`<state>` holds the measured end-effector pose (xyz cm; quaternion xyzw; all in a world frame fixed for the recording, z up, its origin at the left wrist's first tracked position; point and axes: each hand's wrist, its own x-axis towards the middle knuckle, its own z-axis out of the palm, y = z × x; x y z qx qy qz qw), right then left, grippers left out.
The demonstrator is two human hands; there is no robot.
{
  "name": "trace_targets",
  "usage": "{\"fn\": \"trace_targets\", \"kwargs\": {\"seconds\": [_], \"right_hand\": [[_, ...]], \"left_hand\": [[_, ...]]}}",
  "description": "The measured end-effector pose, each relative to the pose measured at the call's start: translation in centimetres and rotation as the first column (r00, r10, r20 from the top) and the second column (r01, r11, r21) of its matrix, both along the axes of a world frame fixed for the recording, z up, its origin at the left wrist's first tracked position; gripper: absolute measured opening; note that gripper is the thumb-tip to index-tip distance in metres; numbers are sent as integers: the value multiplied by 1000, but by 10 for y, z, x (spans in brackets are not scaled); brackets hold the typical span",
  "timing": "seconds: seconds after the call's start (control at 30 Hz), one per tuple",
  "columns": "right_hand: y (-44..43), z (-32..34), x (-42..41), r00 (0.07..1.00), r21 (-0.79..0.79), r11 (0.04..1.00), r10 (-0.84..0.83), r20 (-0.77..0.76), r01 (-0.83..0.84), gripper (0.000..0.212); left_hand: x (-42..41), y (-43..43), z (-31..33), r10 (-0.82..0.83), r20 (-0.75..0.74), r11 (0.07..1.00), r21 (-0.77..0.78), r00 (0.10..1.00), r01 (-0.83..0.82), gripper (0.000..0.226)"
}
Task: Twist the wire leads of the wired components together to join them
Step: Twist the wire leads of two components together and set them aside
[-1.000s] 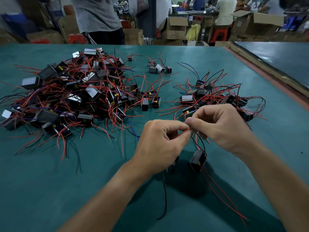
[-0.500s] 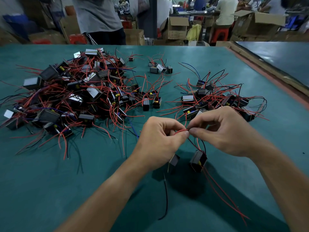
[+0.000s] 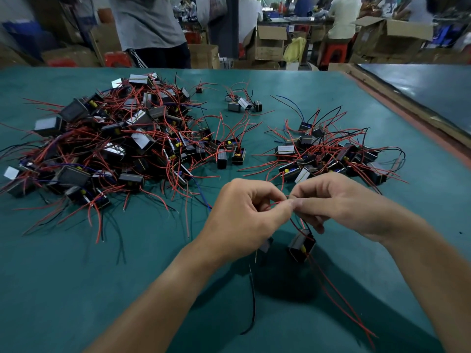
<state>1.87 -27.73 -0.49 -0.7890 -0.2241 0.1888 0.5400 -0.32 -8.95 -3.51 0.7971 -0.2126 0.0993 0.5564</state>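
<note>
Leads (image 3: 279, 202): thin red, pinched just above the black component (image 3: 302, 247) that hung from them. Left hand (image 3: 244, 215) and right hand (image 3: 339, 202) each had thumb and forefinger closed on the wire, tips meeting. Second component (image 3: 266, 245) sat just left of the first, mostly hidden. Leads looked light, floppy and slick-jacketed; best gripped close to the ends, else the wire would likely spin instead of twisting.

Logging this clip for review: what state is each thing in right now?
left hand: pinches the red lead.
right hand: pinches the same lead.
red lead: held between both hands.
black component: tilted below the hands, leads trailing.
large pile: tangled, on the table.
small pile: tangled, on the table.
</note>
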Motion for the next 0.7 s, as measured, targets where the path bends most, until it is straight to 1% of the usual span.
{"fn": "trace_targets", "kwargs": {"seconds": [0.07,0.17,0.27,0.33,0.43,0.5,0.57,0.6,0.67,0.7], "right_hand": [[-1,-3,1,998,18,1000,-12,66,11,21],[-3,-6,3,991,57,998,-33,132,25,9],[-1,-7,4,940,-5,994,-98,328,106,12],[2,-6,2,906,-3,992,-116,406,129,5],[6,-5,-1,889,58,987,-157,429,147,20],[8,-4,-2,884,77,984,-177,432,159,19],[9,-3,-3,879,70,984,-179,442,165,10],[8,-3,-3,874,58,983,-183,450,176,10],[8,-4,-1,873,37,979,-198,445,203,19],[8,-4,-1,882,35,976,-210,422,215,22]], "left_hand": [[1,0,2,-19,-57,999,-44,998,16,21],[4,2,4,-11,-132,991,-137,991,-7,20],[5,3,5,1,-198,983,-180,980,-37,20],[6,3,5,-11,-242,980,-196,970,-38,21],[6,3,5,-42,-287,971,-239,957,-29,22],[6,4,6,-55,-305,969,-247,951,-23,21],[6,4,6,-68,-323,968,-252,944,-16,21],[6,3,6,-70,-328,968,-251,942,-16,20],[6,2,5,-50,-308,974,-224,950,-22,21],[5,1,4,-29,-266,981,-192,964,-23,21]]}}
